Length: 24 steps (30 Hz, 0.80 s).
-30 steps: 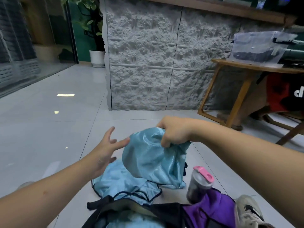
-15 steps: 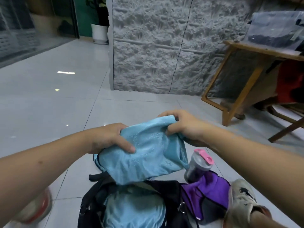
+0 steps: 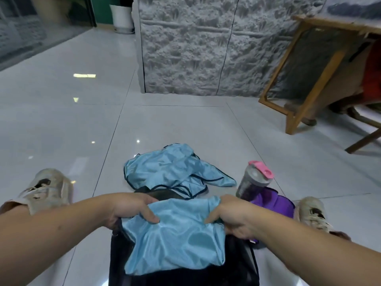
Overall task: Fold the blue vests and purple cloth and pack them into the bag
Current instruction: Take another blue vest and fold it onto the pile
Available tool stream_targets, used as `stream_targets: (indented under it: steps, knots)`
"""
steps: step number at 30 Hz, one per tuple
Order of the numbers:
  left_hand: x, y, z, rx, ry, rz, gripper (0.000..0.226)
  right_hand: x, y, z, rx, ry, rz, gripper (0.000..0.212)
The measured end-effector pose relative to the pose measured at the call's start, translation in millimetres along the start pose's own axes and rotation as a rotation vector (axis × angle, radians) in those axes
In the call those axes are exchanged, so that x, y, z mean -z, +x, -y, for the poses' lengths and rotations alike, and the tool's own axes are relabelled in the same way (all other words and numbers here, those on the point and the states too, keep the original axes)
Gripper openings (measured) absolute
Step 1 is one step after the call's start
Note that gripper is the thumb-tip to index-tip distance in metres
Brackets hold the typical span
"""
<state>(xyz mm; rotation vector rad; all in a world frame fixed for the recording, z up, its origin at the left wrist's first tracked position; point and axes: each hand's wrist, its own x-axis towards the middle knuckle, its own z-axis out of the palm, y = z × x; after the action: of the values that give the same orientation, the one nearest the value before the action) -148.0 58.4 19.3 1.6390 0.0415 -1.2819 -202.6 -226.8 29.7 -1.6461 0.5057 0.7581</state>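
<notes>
A folded blue vest (image 3: pixel 177 238) lies on top of the open black bag (image 3: pixel 239 263), low in the middle of the view. Both hands hold it at its far edge. The left hand (image 3: pixel 132 209) grips the left corner, with its thumb pressed on top of the cloth and its fingers (image 3: pixel 115 219) curled under. The right hand (image 3: pixel 233 213) grips the right corner the same way, fingers tucked around the edge.

Just past the bag, a second blue vest (image 3: pixel 175 168) lies crumpled on the floor (image 3: pixel 61 120). It has dark trim along its edges. To the right of the bag sits the purple cloth (image 3: pixel 274 203), bunched up on the floor and touching the bag's side. A bottle (image 3: pixel 253 180) with a pink lid stands right beside the purple cloth.

A shoe (image 3: pixel 47 188) shows on the left and another shoe (image 3: pixel 311 213) on the right. Far off to the right stands a wooden bench (image 3: pixel 313 79), next to a bumpy grey wall (image 3: pixel 195 44). A white plant pot (image 3: pixel 121 17) sits in the far corner.
</notes>
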Motion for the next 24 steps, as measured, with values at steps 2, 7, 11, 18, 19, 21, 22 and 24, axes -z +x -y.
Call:
stream_targets:
  steps: [2,7,11,18,19,21,22,24]
  knots:
    - [-7,8,4,0.018,0.000,-0.002,0.043,-8,5,-5,-0.032,-0.157,-0.072,0.044]
    - [-13,33,7,-0.001,0.079,-0.165,0.066,-19,21,-5,0.069,-0.638,-0.296,0.010]
    - [-6,54,10,-0.072,0.224,-0.288,0.049,-22,34,-8,0.098,-0.659,-0.302,0.025]
    - [2,81,15,-0.139,0.639,-0.346,0.073,-37,23,2,-0.013,-1.200,-0.246,0.067]
    - [3,83,16,-0.160,0.732,-0.358,0.081,-39,19,5,-0.011,-1.279,-0.231,0.059]
    - [3,86,17,-0.264,0.884,-0.386,0.090,-44,15,7,0.041,-1.416,-0.212,0.039]
    - [2,85,18,-0.339,0.954,-0.394,0.089,-47,15,7,0.071,-1.462,-0.224,0.039]
    - [-5,83,22,-0.465,1.132,-0.420,0.083,-54,21,2,0.132,-1.481,-0.289,0.059]
